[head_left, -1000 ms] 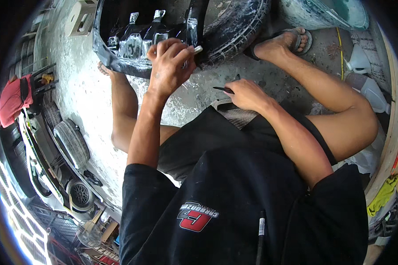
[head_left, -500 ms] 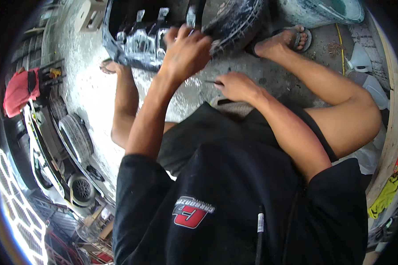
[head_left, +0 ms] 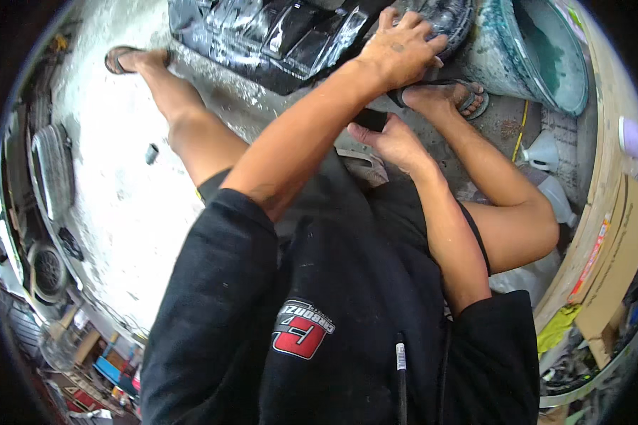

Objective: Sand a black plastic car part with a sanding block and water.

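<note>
My left hand [head_left: 404, 49] reaches far forward with its fingers spread, over the black tyre-like ring [head_left: 457, 21] and the right end of a black moulded panel [head_left: 269, 46]. The panel's glossy, ribbed surface carries whitish smears. Closer to my lap, my right hand [head_left: 398, 144] is closed on a flat black piece [head_left: 372, 119], with the thumb lying along its near edge. What the piece is made of does not show. The left palm's underside is hidden.
A green-stained bucket [head_left: 489, 53] stands at the far right, beside my sandalled foot [head_left: 450, 99]. Translucent jugs [head_left: 544, 151] lie near my right knee. Leftward are a small dark cylinder [head_left: 152, 154], a tyre [head_left: 53, 170] and a wheel [head_left: 47, 273]. Cardboard [head_left: 613, 262] leans at right.
My left hand has moved right, off the middle of the panel to its right end. The flat black piece in my right hand now shows its broad face. The view has shifted.
</note>
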`<action>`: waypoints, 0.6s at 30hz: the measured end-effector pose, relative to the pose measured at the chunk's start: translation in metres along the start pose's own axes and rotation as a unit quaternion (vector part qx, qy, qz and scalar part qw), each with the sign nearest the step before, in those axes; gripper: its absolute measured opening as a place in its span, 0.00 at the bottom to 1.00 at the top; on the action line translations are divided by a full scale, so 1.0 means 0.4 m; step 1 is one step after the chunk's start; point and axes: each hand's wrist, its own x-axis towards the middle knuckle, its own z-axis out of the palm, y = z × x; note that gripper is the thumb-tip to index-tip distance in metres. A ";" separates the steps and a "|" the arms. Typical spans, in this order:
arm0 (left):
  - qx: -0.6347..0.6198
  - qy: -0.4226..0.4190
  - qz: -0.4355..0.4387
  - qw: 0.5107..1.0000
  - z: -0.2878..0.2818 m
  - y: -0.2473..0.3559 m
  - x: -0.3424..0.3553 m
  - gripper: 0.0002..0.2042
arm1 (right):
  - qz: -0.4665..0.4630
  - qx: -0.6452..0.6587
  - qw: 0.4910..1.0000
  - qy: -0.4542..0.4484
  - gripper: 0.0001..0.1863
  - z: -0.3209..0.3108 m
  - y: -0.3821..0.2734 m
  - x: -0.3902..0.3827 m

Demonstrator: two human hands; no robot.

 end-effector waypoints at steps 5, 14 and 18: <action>-0.072 0.196 -0.064 0.976 -0.124 -0.175 -0.163 0.18 | 0.059 -0.123 0.989 0.063 0.30 -0.012 -0.023 -0.037; 0.070 0.077 -0.359 0.927 -0.085 -0.488 -0.221 0.26 | -0.348 -0.320 0.853 0.220 0.26 0.020 -0.115 0.073; 0.058 0.084 -0.357 0.929 -0.067 -0.471 -0.223 0.23 | -0.317 -0.427 0.823 0.200 0.38 0.053 -0.125 0.111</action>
